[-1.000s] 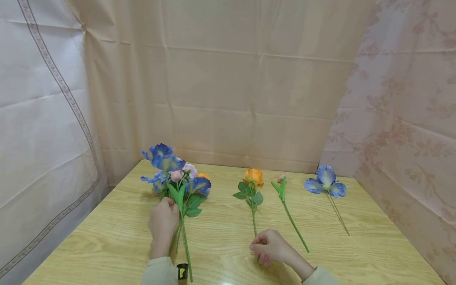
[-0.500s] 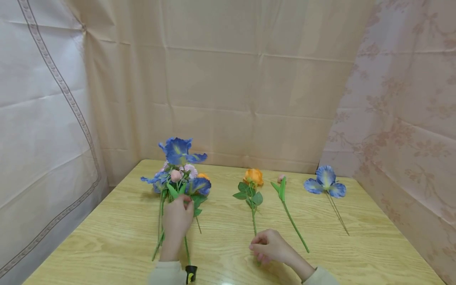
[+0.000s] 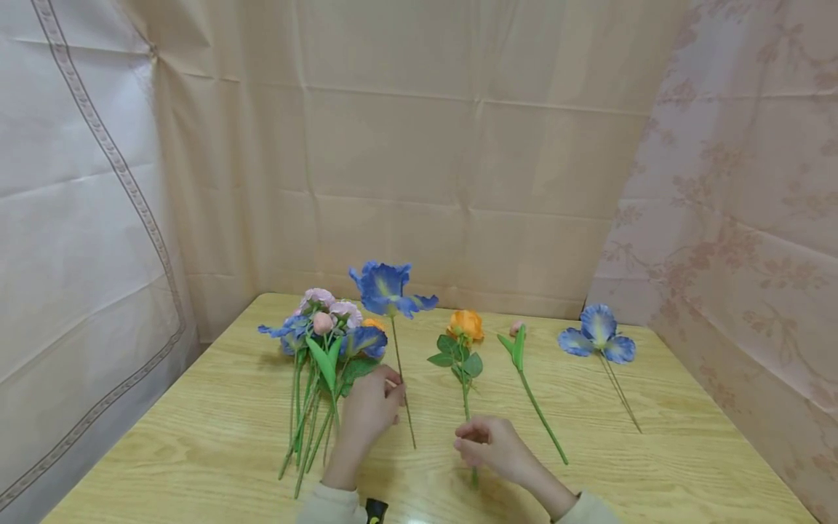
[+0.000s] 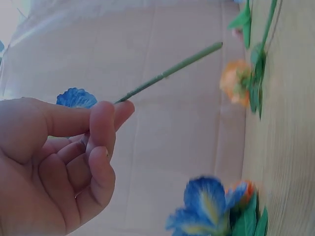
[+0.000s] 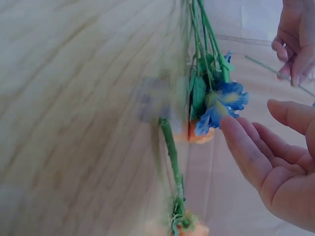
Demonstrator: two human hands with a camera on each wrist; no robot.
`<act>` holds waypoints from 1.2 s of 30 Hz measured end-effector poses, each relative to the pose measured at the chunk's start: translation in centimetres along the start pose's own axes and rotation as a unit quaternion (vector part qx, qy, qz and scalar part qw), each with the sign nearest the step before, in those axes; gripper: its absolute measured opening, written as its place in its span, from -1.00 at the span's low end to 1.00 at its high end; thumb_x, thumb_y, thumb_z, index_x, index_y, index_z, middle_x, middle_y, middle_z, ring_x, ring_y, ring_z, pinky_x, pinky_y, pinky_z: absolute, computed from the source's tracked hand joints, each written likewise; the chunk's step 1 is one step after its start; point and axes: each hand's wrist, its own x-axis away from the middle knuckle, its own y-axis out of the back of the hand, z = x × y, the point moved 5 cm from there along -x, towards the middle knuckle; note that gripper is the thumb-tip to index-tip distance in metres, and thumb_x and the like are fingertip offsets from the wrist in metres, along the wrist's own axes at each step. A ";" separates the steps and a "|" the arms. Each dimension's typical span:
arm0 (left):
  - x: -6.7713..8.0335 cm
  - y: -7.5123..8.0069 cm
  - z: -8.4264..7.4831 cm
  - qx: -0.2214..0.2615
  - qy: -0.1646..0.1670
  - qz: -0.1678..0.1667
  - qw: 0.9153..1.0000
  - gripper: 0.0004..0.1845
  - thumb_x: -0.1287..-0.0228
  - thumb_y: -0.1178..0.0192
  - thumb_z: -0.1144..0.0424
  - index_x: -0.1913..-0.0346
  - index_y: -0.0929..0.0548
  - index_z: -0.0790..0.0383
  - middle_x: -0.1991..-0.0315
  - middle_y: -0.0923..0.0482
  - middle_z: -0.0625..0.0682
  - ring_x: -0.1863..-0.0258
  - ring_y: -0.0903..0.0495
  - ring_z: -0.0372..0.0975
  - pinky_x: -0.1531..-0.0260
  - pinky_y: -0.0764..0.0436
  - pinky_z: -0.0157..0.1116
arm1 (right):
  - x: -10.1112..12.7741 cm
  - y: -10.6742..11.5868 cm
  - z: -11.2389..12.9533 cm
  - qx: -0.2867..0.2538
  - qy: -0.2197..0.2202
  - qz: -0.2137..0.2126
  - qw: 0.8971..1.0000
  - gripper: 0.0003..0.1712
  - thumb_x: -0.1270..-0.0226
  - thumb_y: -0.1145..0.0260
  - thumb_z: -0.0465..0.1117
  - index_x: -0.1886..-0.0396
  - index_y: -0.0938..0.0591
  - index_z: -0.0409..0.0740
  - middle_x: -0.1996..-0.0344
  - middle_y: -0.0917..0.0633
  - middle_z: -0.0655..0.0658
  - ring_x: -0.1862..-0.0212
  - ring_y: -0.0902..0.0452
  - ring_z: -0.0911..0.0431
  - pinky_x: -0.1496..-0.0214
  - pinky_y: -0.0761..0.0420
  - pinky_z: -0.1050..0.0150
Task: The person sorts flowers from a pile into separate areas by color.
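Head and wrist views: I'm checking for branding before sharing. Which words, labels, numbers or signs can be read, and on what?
No text can be read in any view.
Yellow mark on the black object by the left sleeve: too small to read.
Blue flower in the left hand: no lettering shows.
Patterned strip at far left in the head view: no legible letters.

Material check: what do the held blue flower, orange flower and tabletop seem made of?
Blue flower: likely matte fabric, being thin and ruffled; its dull, evenly green stem may be plastic. Orange flower: probably matte cloth too, looking soft and layered. Tabletop: wood or laminate; grained, slight sheen.
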 end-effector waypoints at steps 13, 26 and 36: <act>1.2 -4.4 -3.1 0.030 -0.070 0.083 0.994 -0.95 -0.12 -0.11 0.47 0.43 -0.50 0.30 0.67 -0.49 -0.06 0.85 -0.40 -0.41 0.81 -0.38 -0.44 | 0.2 -0.2 1.9 0.010 0.086 -0.061 0.994 -0.82 -0.12 -0.28 -0.36 0.34 -0.57 -0.47 0.47 -0.64 -0.24 0.44 -0.56 0.20 0.42 -0.55 0.33; 1.4 -4.7 -3.7 -0.009 -0.088 0.070 0.994 -0.96 -0.14 -0.15 0.37 0.39 -0.56 0.30 0.68 -0.49 -0.12 0.82 -0.35 -0.44 0.80 -0.34 -0.45 | 0.4 0.0 1.7 -0.022 0.096 -0.070 0.993 -0.89 -0.15 -0.19 -0.48 0.39 -0.51 -0.55 0.48 -0.58 -0.42 0.47 -0.59 0.14 0.46 -0.58 0.23; 1.4 -4.5 -3.1 -0.054 -0.090 0.065 0.992 -0.94 -0.12 -0.17 0.30 0.44 -0.59 0.21 0.71 -0.40 -0.22 0.76 -0.31 -0.43 0.74 -0.32 -0.44 | 0.5 4.2 -0.2 0.048 0.012 -0.191 0.980 -0.95 -0.07 -0.24 -0.52 0.43 -0.54 -0.48 0.55 -0.59 -0.25 0.54 -0.55 0.11 0.51 -0.57 0.33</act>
